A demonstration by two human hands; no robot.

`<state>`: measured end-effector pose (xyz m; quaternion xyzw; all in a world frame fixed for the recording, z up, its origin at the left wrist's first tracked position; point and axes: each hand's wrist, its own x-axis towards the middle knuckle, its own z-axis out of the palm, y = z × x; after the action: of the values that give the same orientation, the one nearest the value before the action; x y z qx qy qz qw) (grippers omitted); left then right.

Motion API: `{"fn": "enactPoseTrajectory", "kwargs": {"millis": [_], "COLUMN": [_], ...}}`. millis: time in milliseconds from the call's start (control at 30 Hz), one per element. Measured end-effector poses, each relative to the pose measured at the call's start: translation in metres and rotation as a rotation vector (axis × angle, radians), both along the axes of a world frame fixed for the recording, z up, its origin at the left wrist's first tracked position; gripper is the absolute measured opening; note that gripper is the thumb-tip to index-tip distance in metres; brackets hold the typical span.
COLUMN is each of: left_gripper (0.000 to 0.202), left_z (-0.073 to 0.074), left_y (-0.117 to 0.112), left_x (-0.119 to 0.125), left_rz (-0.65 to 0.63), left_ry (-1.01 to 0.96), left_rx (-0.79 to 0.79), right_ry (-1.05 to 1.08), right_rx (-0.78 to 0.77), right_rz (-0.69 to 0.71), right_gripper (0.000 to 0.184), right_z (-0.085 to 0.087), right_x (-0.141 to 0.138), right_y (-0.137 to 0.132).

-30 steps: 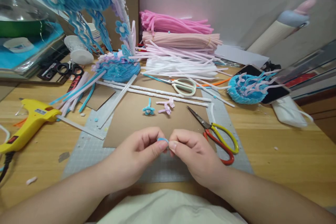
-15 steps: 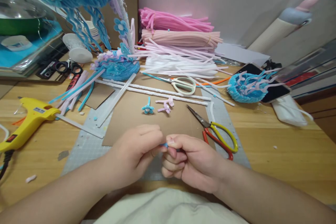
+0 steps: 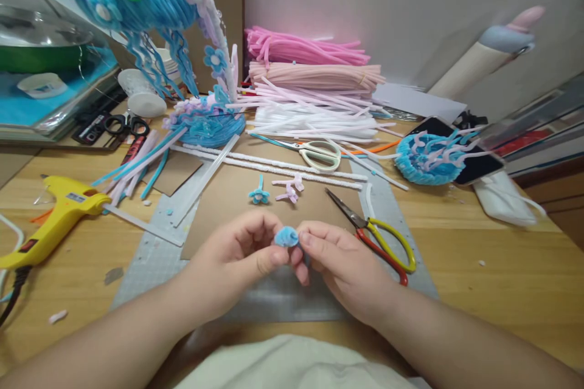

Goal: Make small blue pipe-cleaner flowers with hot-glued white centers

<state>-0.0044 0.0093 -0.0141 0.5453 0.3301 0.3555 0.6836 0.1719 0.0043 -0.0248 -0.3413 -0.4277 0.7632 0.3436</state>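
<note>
A small coil of light blue pipe cleaner (image 3: 286, 236) sits between the fingertips of both hands, just above a brown cardboard sheet (image 3: 237, 194). My left hand (image 3: 237, 261) pinches it from the left with thumb and forefinger. My right hand (image 3: 340, 261) pinches it from the right, its other fingers curled. On the cardboard beyond lie a finished blue pipe-cleaner flower (image 3: 259, 194) and a pale pink one (image 3: 289, 188).
Red-and-yellow scissors (image 3: 378, 237) lie right of my hands, pale green scissors (image 3: 314, 152) farther back. A yellow glue gun (image 3: 55, 219) rests at left. Stacks of pink and white pipe cleaners (image 3: 314, 85), a blue round piece (image 3: 429, 158) and a tall blue decorated piece (image 3: 137, 0) stand behind.
The blue pipe cleaner has gone from a thin loop to a fuller rolled coil. My right hand's fingers uncurled a little and both hands rose slightly.
</note>
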Motion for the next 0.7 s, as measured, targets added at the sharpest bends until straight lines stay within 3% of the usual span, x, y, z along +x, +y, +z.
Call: {"fn": "enactPoseTrajectory", "kwargs": {"millis": [100,200,267,367,433,567,700], "left_gripper": [0.010,0.007,0.006,0.006,0.012,0.029,0.034], "left_z": [-0.0012,0.0001,0.0014,0.0016,0.0001,-0.0031,-0.0021], "left_y": [0.0004,-0.0010,-0.0024,-0.0039,-0.0044,-0.0054,-0.0065], "left_x": [0.0028,0.0013,-0.0003,-0.0021,-0.0031,-0.0056,-0.0058], "left_rz": [0.034,0.070,0.135,0.193,0.181,0.149,0.188], "left_ry": [-0.122,0.005,0.180,0.464,0.572,0.545,0.458], "left_rx": [-0.094,-0.068,0.048,0.358,0.571,0.840,0.876], "right_ry": [0.070,0.016,-0.090,-0.245,-0.256,-0.161,-0.078], "right_rx": [-0.042,0.003,0.053,0.172,0.186,0.096,0.089], "right_rz": [0.034,0.047,-0.045,-0.215,-0.210,-0.189,-0.208], "right_gripper": [0.030,0.027,0.018,0.013,0.014,0.016,0.016], "right_z": [-0.0026,-0.0023,-0.0008,0.0016,0.0026,0.0023,0.0015], "right_x": [-0.0048,-0.0066,-0.0061,-0.0044,-0.0044,-0.0077,-0.0094], "right_y": [-0.0007,0.0000,0.0001,-0.0018,-0.0041,-0.0074,-0.0068]}}
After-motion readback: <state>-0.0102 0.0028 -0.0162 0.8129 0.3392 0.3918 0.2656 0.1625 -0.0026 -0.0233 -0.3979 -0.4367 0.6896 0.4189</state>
